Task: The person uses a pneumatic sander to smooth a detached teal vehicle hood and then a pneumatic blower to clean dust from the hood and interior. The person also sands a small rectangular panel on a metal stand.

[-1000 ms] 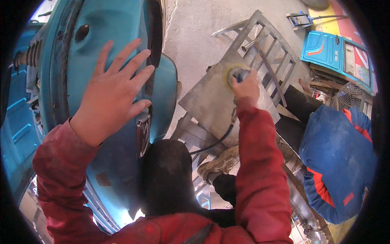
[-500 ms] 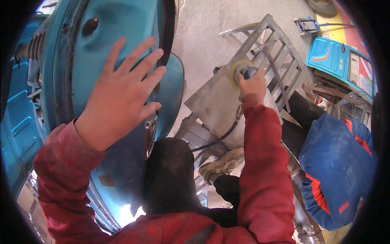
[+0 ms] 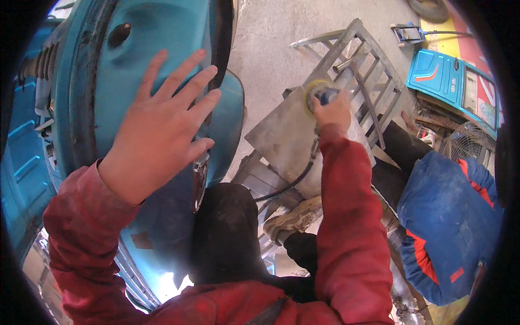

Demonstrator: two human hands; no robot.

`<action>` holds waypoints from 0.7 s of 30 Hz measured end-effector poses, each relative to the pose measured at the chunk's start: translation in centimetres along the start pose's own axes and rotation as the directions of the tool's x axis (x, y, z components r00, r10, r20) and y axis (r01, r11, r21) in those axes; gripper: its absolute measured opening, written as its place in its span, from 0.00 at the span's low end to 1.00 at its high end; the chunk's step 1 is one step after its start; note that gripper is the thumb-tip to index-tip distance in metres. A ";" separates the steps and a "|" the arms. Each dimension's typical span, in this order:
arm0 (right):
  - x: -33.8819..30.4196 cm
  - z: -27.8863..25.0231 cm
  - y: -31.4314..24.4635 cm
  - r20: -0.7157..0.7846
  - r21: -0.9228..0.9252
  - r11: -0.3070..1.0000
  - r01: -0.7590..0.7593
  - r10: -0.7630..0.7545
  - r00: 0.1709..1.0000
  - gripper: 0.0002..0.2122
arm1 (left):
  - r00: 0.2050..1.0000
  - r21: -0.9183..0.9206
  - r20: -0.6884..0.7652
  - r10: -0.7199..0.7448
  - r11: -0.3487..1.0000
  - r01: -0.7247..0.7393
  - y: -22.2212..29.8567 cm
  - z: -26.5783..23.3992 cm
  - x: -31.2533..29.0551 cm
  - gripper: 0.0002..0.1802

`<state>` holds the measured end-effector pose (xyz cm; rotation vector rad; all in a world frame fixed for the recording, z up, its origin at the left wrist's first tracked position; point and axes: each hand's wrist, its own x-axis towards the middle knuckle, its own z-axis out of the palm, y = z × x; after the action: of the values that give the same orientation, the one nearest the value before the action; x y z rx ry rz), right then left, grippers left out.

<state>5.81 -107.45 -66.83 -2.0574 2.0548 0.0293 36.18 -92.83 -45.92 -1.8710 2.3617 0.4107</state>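
Note:
My left hand (image 3: 160,122) is spread flat with its fingers apart, over the blue vehicle door (image 3: 157,27); whether the palm touches it cannot be told. No tool is in that hand. My right hand (image 3: 334,115) grips a round air sander (image 3: 324,97) with a yellow-edged pad. The sander sits at the upper part of a flat grey sheet panel (image 3: 281,124), which lies on a metal frame stand (image 3: 379,67). From the sander a dark air hose (image 3: 295,181) curves down to my knee. Much of the sander's body is hidden by my fingers.
On the right is another person in a blue jacket (image 3: 449,222) with orange trim, their dark-clad legs reaching toward the stand. Beyond them are a wire fan guard (image 3: 470,145) and a separate blue vehicle door (image 3: 441,76). A jack-like tool (image 3: 407,34) and a tyre (image 3: 430,8) lie farther back.
My right hand has shifted slightly left and away with the sander on the panel. The left hand keeps its place, spread over the door.

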 end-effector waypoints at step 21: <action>-1.2 0.7 5.0 0.024 0.009 0.985 -0.170 0.170 0.985 0.34 | 0.998 0.045 0.060 0.018 0.999 -0.021 0.1 -0.8 0.3 0.36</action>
<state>0.91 -106.14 -68.01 -1.8605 2.2055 0.0710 36.12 -93.29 -45.24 -1.7916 2.3325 0.4046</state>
